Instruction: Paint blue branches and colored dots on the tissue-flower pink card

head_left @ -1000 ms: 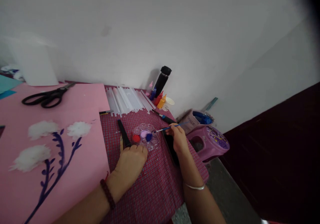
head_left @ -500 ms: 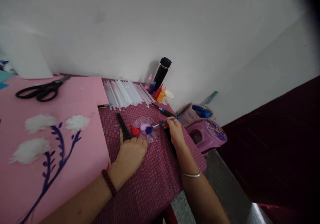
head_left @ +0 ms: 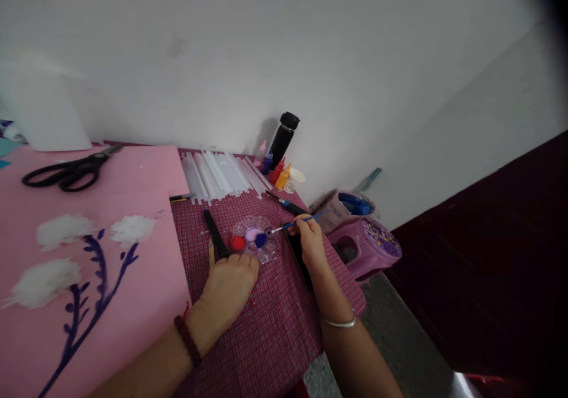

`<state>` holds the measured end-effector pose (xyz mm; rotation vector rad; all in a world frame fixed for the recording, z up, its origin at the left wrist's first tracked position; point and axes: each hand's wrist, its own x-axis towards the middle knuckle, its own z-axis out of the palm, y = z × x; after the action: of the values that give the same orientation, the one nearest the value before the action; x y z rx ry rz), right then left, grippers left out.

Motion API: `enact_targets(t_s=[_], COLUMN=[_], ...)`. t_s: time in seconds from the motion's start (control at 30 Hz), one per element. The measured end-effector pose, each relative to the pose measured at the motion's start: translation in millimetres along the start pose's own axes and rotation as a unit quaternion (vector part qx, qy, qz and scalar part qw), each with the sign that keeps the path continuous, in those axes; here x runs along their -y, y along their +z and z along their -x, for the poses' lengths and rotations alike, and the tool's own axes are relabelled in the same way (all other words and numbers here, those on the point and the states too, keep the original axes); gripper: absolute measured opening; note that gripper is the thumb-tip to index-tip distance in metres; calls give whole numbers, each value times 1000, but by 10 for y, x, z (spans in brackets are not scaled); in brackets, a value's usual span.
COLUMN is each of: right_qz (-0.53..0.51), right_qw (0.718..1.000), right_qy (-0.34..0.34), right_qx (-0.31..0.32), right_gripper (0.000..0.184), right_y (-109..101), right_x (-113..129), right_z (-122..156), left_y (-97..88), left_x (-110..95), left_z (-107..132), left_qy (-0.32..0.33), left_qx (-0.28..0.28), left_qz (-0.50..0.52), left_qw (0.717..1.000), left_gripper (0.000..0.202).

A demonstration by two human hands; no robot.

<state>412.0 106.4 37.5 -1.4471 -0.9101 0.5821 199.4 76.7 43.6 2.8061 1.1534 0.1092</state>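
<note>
My right hand (head_left: 310, 241) pinches a thin blue paintbrush (head_left: 298, 222), its tip over the right side of a clear flower-shaped paint palette (head_left: 267, 255). In the palette's wells are red paint (head_left: 238, 242), pale pink paint (head_left: 252, 234) and dark blue paint (head_left: 261, 240). My left hand (head_left: 231, 280) lies at the palette's near edge, its fingers curled against it and the fingertips hidden. Beside it are a black marker-like stick (head_left: 214, 230) and a light stick (head_left: 212, 253). To the left lies pink paper (head_left: 146, 339) with purple painted stems (head_left: 104, 303) and fluffy white blooms (head_left: 44, 282).
Black scissors (head_left: 73, 170) lie on the pink sheet. Translucent strips (head_left: 219, 173) lie along the wall. Paint bottles (head_left: 283, 176), a black flask (head_left: 284, 138) and a blue-handled tool (head_left: 288, 206) are at the back right. A dark flat object (head_left: 298, 256) sits under my right wrist. A pink stool (head_left: 364, 247) stands beyond the table edge.
The brush tip has shifted from the dark blue well to the palette's right side. The view has tilted slightly; my left hand stays at the palette's edge.
</note>
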Motion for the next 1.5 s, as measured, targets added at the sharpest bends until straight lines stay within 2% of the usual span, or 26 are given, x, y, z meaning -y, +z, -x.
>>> enact_targets(t_s=[0.13, 0.27, 0.9, 1.3, 1.5], right_qz=[6, 13, 52, 29, 21], right_qw=[1000, 1000, 998, 999, 1000], right_qy=[2, -2, -28, -26, -16], right_qx=[17, 5, 6, -25, -9], right_gripper=[13, 13, 30, 26, 26], right_y=[35, 7, 67, 44, 88], right_x=[-19, -34, -85, -121, -88], right_z=[10, -6, -32, -57, -31], left_y=[-11, -23, -33, -48, -28], left_x=[-6, -16, -23, -15, -19], left_z=[6, 6, 5, -4, 4], left_qy=[-9, -12, -10, -9, -11], left_qx=[6, 11, -1, 13, 16], left_qz=[-18, -23, -24, -17, -15], left_qw=[1000, 1000, 1000, 1000, 1000], left_gripper=[30, 30, 30, 30, 31])
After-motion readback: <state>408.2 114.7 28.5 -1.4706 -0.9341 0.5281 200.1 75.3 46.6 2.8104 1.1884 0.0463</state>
